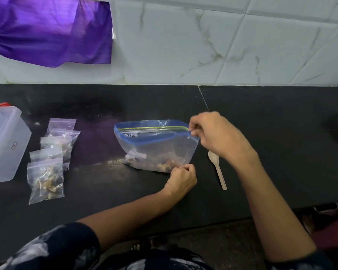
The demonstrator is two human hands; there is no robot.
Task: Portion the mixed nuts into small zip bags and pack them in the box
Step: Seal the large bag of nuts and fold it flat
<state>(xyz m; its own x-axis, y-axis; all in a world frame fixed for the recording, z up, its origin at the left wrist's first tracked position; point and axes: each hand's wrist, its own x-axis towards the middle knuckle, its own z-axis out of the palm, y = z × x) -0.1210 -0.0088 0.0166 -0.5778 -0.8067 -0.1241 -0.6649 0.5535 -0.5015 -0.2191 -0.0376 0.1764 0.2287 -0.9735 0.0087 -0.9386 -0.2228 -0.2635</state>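
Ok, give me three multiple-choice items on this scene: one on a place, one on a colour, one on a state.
1. Where does the spoon lie?
A. inside the box
B. on the counter, right of the big zip bag
C. on the small bags

2. What colour is the big bag's rim?
A. blue
B. red
C. black

3. What is the right hand doing?
A. lying flat on the counter
B. holding the spoon
C. pinching the big bag's top corner

Answers: 1 B, it rests on the dark counter beside the bag; 2 A, a blue band runs round the mouth; 3 C, fingers are curled on the corner.
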